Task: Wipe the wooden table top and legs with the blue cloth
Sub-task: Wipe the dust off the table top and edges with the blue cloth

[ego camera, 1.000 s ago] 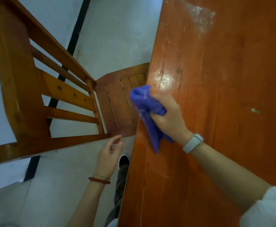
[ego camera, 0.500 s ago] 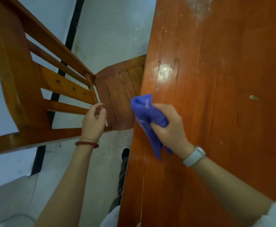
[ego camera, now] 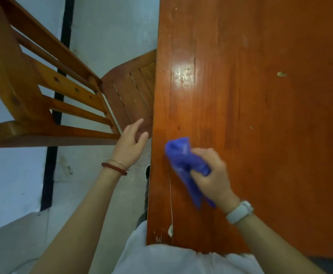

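The reddish wooden table top [ego camera: 260, 125] fills the right of the view, with its left edge running down the middle. My right hand [ego camera: 213, 175] grips the crumpled blue cloth [ego camera: 183, 163] and presses it on the table top near that left edge. My left hand [ego camera: 131, 142] hovers just left of the table edge with fingers loosely spread, holding nothing, over the chair seat's corner. The table legs are hidden from view.
A wooden chair [ego camera: 43, 91] stands left of the table, its slatted seat [ego camera: 134, 95] partly tucked under the table edge. Pale floor with a black line [ego camera: 57, 115] lies beyond. A small chip [ego camera: 281, 74] marks the table top.
My right hand has drawn the blue cloth toward me along the table's left edge. My left hand rose from near the floor side and moved right, close to the table edge.
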`<state>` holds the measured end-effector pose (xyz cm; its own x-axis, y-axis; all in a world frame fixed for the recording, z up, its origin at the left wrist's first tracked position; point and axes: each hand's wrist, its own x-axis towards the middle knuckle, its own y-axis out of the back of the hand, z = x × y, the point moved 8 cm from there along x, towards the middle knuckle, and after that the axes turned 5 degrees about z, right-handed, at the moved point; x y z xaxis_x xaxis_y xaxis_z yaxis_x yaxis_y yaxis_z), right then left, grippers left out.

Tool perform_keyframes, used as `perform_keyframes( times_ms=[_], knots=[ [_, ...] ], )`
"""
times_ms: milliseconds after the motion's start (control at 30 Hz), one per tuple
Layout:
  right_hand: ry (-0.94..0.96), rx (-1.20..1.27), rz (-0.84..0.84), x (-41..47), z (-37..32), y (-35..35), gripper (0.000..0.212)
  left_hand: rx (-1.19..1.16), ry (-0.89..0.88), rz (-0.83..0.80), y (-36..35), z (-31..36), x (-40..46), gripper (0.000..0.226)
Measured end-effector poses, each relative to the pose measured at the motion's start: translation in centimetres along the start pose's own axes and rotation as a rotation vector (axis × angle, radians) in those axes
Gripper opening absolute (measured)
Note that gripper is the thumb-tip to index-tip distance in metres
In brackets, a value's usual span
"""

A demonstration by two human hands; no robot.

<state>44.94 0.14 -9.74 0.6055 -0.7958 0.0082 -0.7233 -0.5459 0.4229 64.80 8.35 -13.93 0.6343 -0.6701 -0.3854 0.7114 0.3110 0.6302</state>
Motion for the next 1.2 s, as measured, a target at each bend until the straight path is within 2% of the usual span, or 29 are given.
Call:
perform_keyframes(
  times_ms=[100, 167, 200, 233, 267, 367, 400, 433, 467, 600, 700, 767, 800, 833, 867, 933, 967, 1000, 1033, 1200],
  knots=[
    [-0.220, -0.116, 0.353, 0.7, 3.0, 5.5, 0.044, 0.070, -0.083, -0.131, -3.5, 1.4, -1.5, 0.063],
    [-0.300, -0.241, 0.425, -0.2, 3.5, 5.0, 0.046, 0.110, -0.097, -0.127, -4.1, 1.2, -1.7, 0.069],
    [-0.253, -0.321, 0.383, -1.1, 3.0, 3.3, 0.042, 0.112, -0.100, -0.124, -4.1, 1.0, -1.8, 0.070],
    [-0.142, -0.372, 0.280, -2.2, 1.7, 0.7, 0.036, 0.100, -0.101, -0.126, -4.0, 0.8, -1.8, 0.071],
    [-0.006, -0.367, 0.096, -3.6, 0.0, -2.6, 0.029, 0.084, -0.103, -0.131, -3.8, 0.6, -1.7, 0.071],
    [0.202, -0.189, -0.741, -10.0, -3.7, -11.7, 0.013, 0.067, -0.086, -0.162, -3.2, 0.0, -1.3, 0.071],
    [0.212, -0.159, -0.867, -11.3, -4.0, -12.4, 0.012, 0.075, -0.083, -0.182, -3.2, -0.1, -1.2, 0.071],
    [0.184, -0.128, -0.857, -11.3, -4.0, -11.8, 0.013, 0.091, -0.087, -0.199, -3.3, -0.2, -1.1, 0.071],
    [0.129, -0.088, -0.763, -10.4, -3.7, -10.4, 0.016, 0.111, -0.092, -0.207, -3.3, -0.4, -1.1, 0.072],
    [0.005, 0.014, -0.253, -5.1, -1.5, -2.2, 0.040, 0.121, -0.068, -0.179, -3.5, -0.8, -1.3, 0.072],
    [-0.083, -0.109, 0.049, -2.3, 0.7, 2.0, 0.047, 0.156, -0.068, -0.135, -3.8, -0.7, -1.6, 0.069],
    [-0.137, -0.242, 0.153, -2.8, 1.3, 2.1, 0.041, 0.157, -0.059, -0.129, -4.0, -0.8, -1.8, 0.068],
    [-0.087, -0.295, 0.101, -3.9, 1.0, 0.6, 0.034, 0.138, -0.053, -0.139, -4.1, -0.8, -1.9, 0.068],
    [0.019, -0.318, -0.051, -5.2, 0.0, -1.9, 0.028, 0.116, -0.049, -0.151, -4.2, -0.9, -1.9, 0.067],
    [0.125, -0.312, -0.293, -7.1, -1.0, -5.2, 0.024, 0.101, -0.050, -0.160, -4.1, -1.0, -1.9, 0.067],
    [0.219, -0.247, -0.839, -11.9, -2.9, -10.4, 0.012, 0.090, -0.067, -0.166, -3.8, -1.0, -1.7, 0.067],
    [0.229, -0.226, -0.973, -13.2, -3.5, -11.4, 0.009, 0.087, -0.075, -0.170, -3.8, -0.9, -1.7, 0.067],
    [0.207, -0.198, -0.993, -13.2, -3.8, -11.5, 0.008, 0.083, -0.081, -0.174, -3.8, -0.8, -1.8, 0.067],
    [0.170, -0.156, -0.933, -12.3, -3.9, -10.9, 0.008, 0.075, -0.083, -0.177, -3.8, -0.7, -1.8, 0.067],
    [0.063, -0.071, -0.470, -5.7, -2.8, -4.1, 0.037, 0.105, -0.064, -0.144, -3.7, -0.8, -2.0, 0.067]
  ],
)
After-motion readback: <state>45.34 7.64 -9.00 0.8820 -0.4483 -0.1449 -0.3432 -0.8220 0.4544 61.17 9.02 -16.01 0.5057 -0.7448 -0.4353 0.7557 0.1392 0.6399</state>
